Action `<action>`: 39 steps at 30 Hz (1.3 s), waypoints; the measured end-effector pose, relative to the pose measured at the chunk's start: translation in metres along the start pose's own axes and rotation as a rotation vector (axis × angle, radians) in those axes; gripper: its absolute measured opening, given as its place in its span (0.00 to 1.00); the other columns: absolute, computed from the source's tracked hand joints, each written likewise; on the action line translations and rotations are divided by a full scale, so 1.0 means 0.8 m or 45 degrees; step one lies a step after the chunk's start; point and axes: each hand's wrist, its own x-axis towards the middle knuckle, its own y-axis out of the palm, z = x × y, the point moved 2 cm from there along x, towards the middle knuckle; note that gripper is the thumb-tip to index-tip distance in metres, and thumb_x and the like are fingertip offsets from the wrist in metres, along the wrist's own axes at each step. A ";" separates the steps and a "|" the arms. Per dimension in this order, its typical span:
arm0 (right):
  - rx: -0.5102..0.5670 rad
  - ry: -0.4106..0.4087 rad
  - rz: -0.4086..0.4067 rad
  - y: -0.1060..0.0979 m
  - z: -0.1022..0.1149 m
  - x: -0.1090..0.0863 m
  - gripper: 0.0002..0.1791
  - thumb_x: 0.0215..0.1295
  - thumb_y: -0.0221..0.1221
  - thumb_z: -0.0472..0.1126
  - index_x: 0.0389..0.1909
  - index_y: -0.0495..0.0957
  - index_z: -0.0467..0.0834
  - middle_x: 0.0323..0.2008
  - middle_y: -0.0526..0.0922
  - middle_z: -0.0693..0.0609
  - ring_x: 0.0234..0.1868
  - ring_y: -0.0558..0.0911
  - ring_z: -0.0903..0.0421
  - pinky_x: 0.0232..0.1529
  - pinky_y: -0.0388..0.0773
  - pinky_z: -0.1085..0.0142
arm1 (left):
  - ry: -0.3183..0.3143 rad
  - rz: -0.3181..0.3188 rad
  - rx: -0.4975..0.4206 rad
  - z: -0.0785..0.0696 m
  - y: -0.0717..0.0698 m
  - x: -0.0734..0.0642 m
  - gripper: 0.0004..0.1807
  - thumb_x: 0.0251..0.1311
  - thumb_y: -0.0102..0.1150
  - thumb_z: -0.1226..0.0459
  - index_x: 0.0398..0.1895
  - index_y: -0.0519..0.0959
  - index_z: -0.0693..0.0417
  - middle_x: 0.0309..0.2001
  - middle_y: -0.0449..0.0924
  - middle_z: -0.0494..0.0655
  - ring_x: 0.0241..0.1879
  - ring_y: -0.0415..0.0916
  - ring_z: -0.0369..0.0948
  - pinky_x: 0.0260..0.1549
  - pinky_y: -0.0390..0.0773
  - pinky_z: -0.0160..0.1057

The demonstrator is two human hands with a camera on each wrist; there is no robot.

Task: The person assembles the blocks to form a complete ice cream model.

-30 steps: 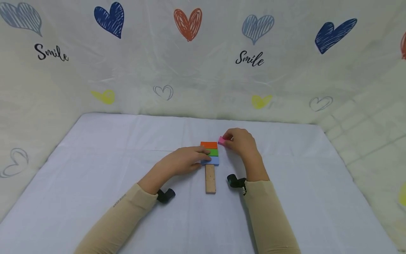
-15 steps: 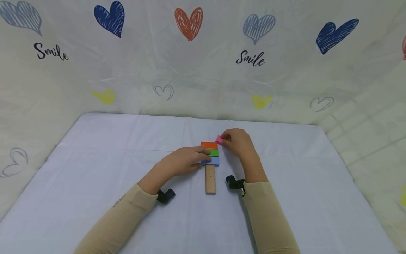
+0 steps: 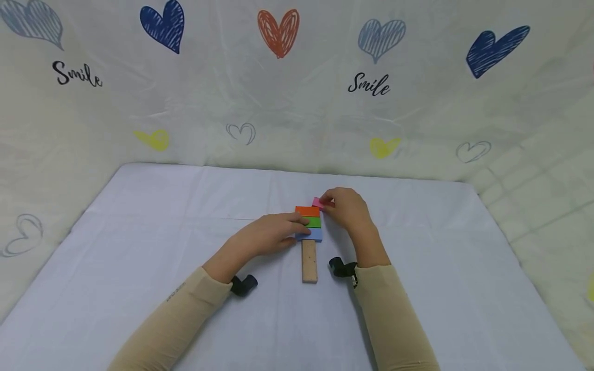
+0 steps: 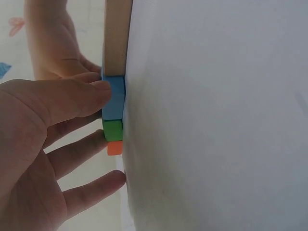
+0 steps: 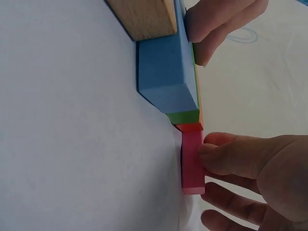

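Note:
Orange (image 3: 308, 211), green (image 3: 314, 222) and blue (image 3: 316, 235) blocks lie flat in a row, touching side by side. A plain wooden block (image 3: 309, 263) extends from the blue one toward the person. My left hand (image 3: 268, 234) rests its fingertips on the row from the left, fingers fairly straight. Its thumb (image 4: 96, 94) touches the blue block in the left wrist view. With thumb and fingers my right hand (image 3: 349, 208) pinches a pink block (image 5: 192, 163) at the far right corner of the row, against or very near the orange block. The pink block's right end is partly hidden by fingers.
A white cloth (image 3: 176, 201) covers the table, with its back edge just beyond the blocks. Behind stands a pale curtain (image 3: 306, 103) printed with hearts. Black wrist cameras, left (image 3: 244, 285) and right (image 3: 342, 267), sit low beside the wooden block.
My right hand has slid the pink block left and slightly away, from beside the orange block to its far right corner. My left hand has stayed on the row.

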 end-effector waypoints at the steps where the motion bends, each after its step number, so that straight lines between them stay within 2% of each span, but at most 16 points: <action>1: -0.005 0.001 0.000 -0.001 0.001 -0.001 0.12 0.67 0.63 0.39 0.50 0.85 0.45 0.50 0.85 0.47 0.50 0.79 0.47 0.56 0.78 0.51 | -0.001 0.000 -0.002 0.000 0.000 0.000 0.22 0.65 0.63 0.64 0.62 0.79 0.46 0.65 0.74 0.43 0.65 0.71 0.42 0.61 0.75 0.41; 17: -0.063 -0.082 0.037 -0.001 0.014 0.000 0.15 0.67 0.62 0.37 0.53 0.84 0.46 0.53 0.84 0.46 0.54 0.80 0.45 0.59 0.76 0.48 | 0.015 -0.014 -0.002 -0.001 -0.003 0.000 0.21 0.65 0.63 0.66 0.62 0.79 0.47 0.65 0.74 0.44 0.64 0.72 0.42 0.61 0.75 0.41; 39: -0.095 -0.100 0.120 0.010 0.034 -0.001 0.18 0.68 0.59 0.32 0.57 0.82 0.46 0.56 0.83 0.47 0.58 0.79 0.46 0.62 0.75 0.49 | 0.038 -0.049 -0.019 0.001 -0.001 -0.001 0.20 0.65 0.62 0.67 0.60 0.80 0.49 0.64 0.75 0.45 0.63 0.73 0.43 0.60 0.76 0.42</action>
